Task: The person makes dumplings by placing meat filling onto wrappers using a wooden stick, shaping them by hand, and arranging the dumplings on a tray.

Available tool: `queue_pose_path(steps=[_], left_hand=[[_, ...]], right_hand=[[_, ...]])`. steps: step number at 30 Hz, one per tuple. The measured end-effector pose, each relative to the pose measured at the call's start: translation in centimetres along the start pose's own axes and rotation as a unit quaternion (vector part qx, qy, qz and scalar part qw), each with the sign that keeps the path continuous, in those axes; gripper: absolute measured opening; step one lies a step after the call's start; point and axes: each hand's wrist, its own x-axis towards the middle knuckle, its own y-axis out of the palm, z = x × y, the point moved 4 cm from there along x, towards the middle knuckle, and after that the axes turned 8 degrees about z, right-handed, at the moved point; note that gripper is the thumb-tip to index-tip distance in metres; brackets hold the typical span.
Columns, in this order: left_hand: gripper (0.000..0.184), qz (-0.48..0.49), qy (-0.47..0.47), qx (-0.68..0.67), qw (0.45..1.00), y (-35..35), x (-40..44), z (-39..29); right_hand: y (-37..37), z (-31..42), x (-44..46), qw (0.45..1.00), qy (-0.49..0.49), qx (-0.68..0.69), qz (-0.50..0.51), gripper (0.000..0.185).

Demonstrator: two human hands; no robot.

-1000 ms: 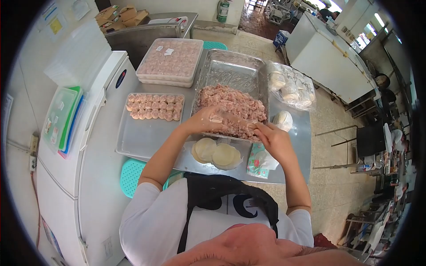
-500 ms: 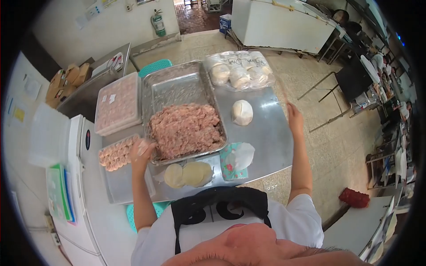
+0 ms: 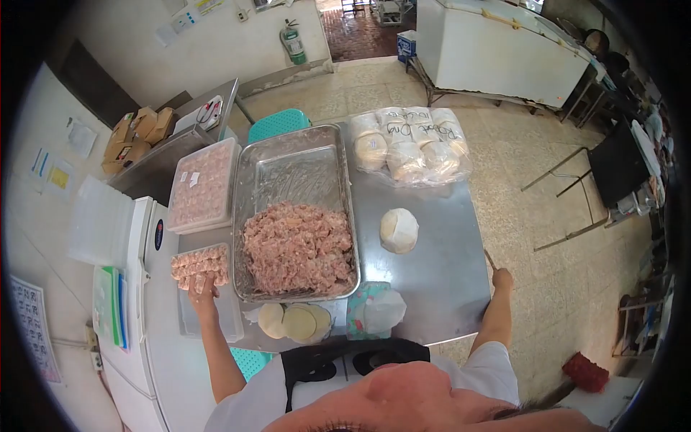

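Note:
My left hand (image 3: 204, 286) is at the near edge of the rows of filled dumplings (image 3: 199, 265), its fingers closed round one dumpling. Those rows lie in a clear plastic tray (image 3: 234, 324). Out past the table's right edge, my right hand (image 3: 502, 279) grips a thin stick (image 3: 490, 261). A large metal pan (image 3: 344, 180) holds ground meat (image 3: 299, 248) in its near half. Round wrappers (image 3: 299, 322) lie in front of the pan. Beside them, a white sheet (image 3: 384, 311) rests on a green flowered packet (image 3: 355, 317).
Stacked lidded trays of dumplings (image 3: 201, 187) stand left of the pan. A wrapped round stack (image 3: 399, 230) and a bag of similar stacks (image 3: 410, 147) are on the metal table (image 3: 432, 281). Green stools (image 3: 279, 124) show beyond and below it. A white freezer (image 3: 173, 367) is at left.
My left hand has gone from the meat to the dumpling rows. My right hand has moved from the pan out past the table's right edge. The view has swung round.

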Motion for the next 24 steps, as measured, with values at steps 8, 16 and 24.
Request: queue_pose_path(steps=[8,16,24], left_hand=[[0.059,-0.001,0.024,0.024,0.999,3.1,2.4,-0.6],[0.02,0.042,0.057,0.033,0.997,7.5,6.0,-3.7],[0.014,0.099,0.1,-0.054,0.989,11.5,8.9,-5.9]], right_hand=[[2.1,-1.1,5.2,0.996,-0.015,-0.085,0.027,0.03],[3.7,-1.4,8.3,0.981,-0.004,-0.185,0.064,0.02],[5.1,-3.3,11.3,0.972,-0.011,-0.22,0.079,0.02]])
